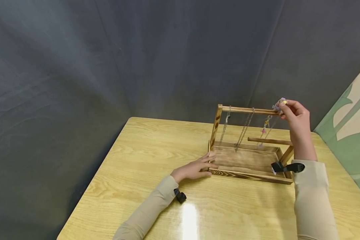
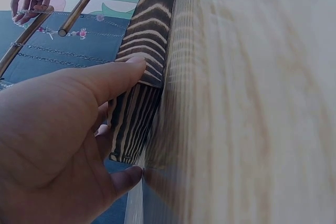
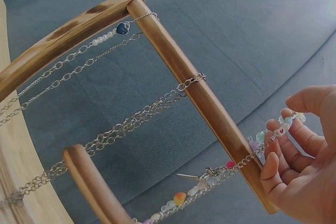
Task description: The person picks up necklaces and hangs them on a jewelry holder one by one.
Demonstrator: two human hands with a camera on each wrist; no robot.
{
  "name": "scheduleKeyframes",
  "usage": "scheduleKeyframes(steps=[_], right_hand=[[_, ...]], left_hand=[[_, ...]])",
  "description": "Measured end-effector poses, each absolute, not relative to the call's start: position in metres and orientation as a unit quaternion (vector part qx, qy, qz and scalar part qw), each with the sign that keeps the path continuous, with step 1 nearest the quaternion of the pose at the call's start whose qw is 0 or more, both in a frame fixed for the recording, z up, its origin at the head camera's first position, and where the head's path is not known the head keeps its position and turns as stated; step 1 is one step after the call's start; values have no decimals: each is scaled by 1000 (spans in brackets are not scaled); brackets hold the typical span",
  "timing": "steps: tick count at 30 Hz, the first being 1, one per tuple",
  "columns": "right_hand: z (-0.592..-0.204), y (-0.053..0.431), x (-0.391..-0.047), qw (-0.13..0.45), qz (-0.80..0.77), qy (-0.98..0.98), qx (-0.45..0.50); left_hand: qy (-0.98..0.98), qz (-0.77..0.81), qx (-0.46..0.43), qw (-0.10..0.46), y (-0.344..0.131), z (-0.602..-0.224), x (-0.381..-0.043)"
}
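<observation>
My right hand (image 1: 298, 116) pinches a small beaded chain (image 3: 283, 128) with pastel beads and a heart-marked white one, at the free end of the top bar (image 1: 246, 110) of a wooden jewelry stand (image 1: 255, 178). Over that bar hang a silver chain with a dark blue heart (image 3: 122, 28), a plain silver chain (image 1: 246, 128), and a chain with colored beads (image 1: 265, 125) close to the right fingers. My left hand (image 1: 195, 169) grips the left end of the stand's tray, its fingers over the burnt-grain wall (image 2: 139, 61).
A lower, shorter bar (image 1: 270, 141) juts leftward over the tray from a post at its right. The stand sits on a light wooden table (image 1: 144, 150). Behind hangs a dark grey cloth (image 1: 174, 60); a green-and-cream patterned surface (image 1: 352, 133) lies to the right.
</observation>
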State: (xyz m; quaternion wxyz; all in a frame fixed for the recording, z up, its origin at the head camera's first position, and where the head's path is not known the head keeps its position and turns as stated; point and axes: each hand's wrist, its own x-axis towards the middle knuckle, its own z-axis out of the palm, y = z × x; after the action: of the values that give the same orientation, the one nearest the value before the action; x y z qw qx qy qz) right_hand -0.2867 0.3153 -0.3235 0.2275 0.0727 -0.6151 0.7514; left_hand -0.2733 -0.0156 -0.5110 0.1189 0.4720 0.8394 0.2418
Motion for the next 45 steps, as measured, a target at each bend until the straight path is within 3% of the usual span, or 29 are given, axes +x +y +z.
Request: scheduleKeyframes(steps=[45], right_hand=[[-364, 320, -267, 254, 777, -570, 79]], left_hand=[[845, 241, 459, 128, -16, -509, -271]])
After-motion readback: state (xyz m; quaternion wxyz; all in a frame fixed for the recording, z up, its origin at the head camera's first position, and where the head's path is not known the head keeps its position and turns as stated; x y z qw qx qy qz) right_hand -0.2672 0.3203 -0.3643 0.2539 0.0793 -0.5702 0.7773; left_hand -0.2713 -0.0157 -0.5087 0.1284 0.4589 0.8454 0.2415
